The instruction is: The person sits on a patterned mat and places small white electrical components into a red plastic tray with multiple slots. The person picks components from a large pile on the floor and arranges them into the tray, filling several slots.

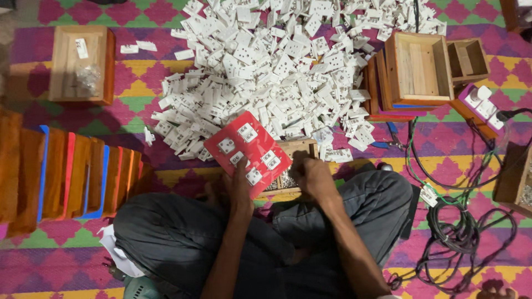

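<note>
Head view, patterned mat [138, 99], white socket heap [266, 72]

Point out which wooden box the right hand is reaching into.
The small wooden box just behind the red panel, nearest the knees; the right hand dips into it. The other boxes stand apart, untouched.

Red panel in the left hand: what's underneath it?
Under the red panel sits a small wooden tray holding tiny shiny parts, where the right hand reaches in. The panel, held by the left hand, covers the tray's left part.
</note>
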